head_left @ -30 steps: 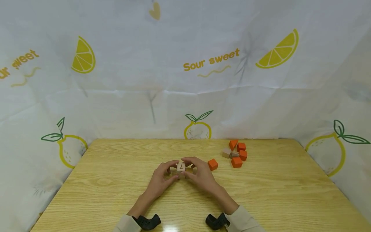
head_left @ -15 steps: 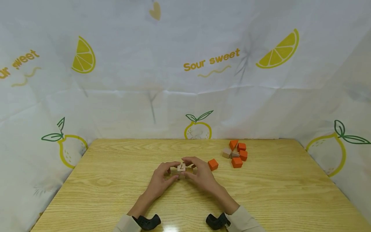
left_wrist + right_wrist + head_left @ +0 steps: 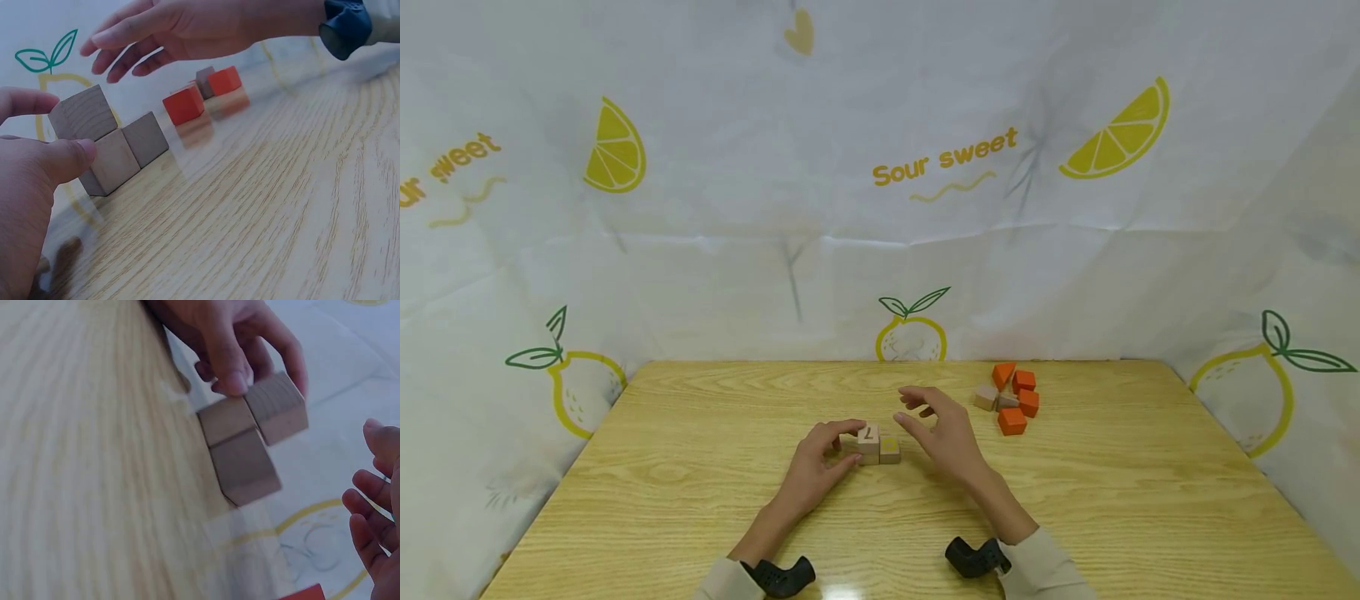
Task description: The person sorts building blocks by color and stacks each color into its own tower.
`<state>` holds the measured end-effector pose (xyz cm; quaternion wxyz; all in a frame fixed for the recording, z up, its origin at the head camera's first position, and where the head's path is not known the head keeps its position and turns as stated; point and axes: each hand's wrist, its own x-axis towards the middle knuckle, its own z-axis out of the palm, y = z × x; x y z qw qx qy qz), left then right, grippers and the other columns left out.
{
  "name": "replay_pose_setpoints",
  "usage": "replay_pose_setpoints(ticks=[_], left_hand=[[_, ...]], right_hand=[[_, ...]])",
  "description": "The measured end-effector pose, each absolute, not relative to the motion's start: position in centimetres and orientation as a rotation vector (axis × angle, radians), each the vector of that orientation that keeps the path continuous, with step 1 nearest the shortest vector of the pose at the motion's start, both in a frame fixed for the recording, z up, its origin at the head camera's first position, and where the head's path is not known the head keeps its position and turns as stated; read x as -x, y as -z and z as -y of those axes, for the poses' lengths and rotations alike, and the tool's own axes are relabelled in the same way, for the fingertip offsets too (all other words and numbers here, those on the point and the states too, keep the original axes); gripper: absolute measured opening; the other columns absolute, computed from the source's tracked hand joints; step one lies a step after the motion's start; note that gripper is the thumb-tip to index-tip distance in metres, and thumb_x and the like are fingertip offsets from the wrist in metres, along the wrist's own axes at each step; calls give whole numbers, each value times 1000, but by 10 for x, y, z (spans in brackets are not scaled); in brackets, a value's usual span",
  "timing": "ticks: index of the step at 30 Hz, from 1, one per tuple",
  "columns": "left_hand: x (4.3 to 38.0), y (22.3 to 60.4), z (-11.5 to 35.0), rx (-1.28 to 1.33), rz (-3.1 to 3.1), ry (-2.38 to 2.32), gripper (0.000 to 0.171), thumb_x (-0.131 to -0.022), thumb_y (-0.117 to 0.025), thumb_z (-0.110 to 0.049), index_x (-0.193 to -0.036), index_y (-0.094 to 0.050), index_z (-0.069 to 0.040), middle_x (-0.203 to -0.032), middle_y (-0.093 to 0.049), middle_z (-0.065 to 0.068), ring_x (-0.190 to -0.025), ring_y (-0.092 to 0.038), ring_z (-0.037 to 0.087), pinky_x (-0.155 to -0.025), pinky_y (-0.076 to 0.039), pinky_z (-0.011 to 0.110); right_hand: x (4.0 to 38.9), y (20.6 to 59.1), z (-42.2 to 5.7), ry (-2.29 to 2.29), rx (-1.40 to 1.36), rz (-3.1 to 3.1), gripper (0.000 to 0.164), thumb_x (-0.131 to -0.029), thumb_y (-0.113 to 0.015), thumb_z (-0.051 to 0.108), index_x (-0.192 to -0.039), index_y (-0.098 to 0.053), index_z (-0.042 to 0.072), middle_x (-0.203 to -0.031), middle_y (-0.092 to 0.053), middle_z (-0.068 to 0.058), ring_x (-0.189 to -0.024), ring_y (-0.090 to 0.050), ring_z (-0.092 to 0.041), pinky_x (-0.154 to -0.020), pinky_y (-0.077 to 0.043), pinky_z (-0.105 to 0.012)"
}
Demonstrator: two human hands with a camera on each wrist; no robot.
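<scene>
A wooden cube [image 3: 868,435] with a dark mark like a 7 on top sits on a second wooden cube [image 3: 115,161]. Against the lower one stands another wooden cube [image 3: 890,452], a yellow mark on its upper face. My left hand [image 3: 815,462] holds the stack from the left. Its thumb rests near the seam between the two cubes in the left wrist view, and its forefinger reaches the far side of the top one. My right hand [image 3: 947,437] is raised to the right, apart from the cubes, fingers loosely bent around nothing.
At the back right of the wooden table [image 3: 1112,483] lie several orange blocks [image 3: 1012,421], with a plain wooden block [image 3: 986,397] and a smaller wooden piece among them. A nearer orange block [image 3: 183,104] is hidden behind my right hand in the head view. A printed cloth [image 3: 737,292] hangs behind.
My right hand has left the stack and moved right and up, uncovering the cube beside it and covering an orange block. The left hand stays on the stack.
</scene>
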<state>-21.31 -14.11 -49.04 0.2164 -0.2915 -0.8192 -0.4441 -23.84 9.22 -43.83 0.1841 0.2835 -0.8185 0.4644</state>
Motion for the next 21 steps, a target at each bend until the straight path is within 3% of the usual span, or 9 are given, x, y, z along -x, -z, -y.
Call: replay_pose_setpoints(ticks=[4, 8, 13, 21], left_hand=[[213, 490, 141, 809, 2269, 1232, 54, -79, -77, -6, -128, -59, -19, -108, -62, -7, -75, -46, 17, -65, -40, 31], [213, 491, 142, 813, 2262, 1232, 54, -79, -78, -5, -128, -59, -18, -108, -62, -7, -75, -46, 18, -64, -40, 31], [213, 490, 141, 810, 2260, 1229, 54, -79, -78, -5, -128, -59, -19, -108, -62, -7, -75, -46, 17, -64, -39, 31], [213, 490, 141, 792, 2273, 1210, 55, -78, -79, -6, -128, -60, -20, -107, -62, -8, -75, -47, 16, -63, -39, 29]], right_hand=[[243, 436, -104, -1305, -710, 2314, 34, -88, -71, 18, -121, -63, 11, -108, -65, -5, -96, -59, -23, -72, -51, -44], [248, 434, -115, -1305, -657, 2304, 35, -87, -72, 15, -120, -64, 7, -110, -64, -7, -99, -57, -23, -79, -49, -48], [256, 436, -132, -1229, -612, 2267, 36, -84, -75, 10, -117, -65, 2, -108, -66, -10, -98, -58, -26, -79, -47, -47], [262, 441, -154, -1246, -490, 2308, 33, -87, -72, 13, -117, -65, 3, -107, -64, -16, -97, -58, -28, -76, -50, -46]])
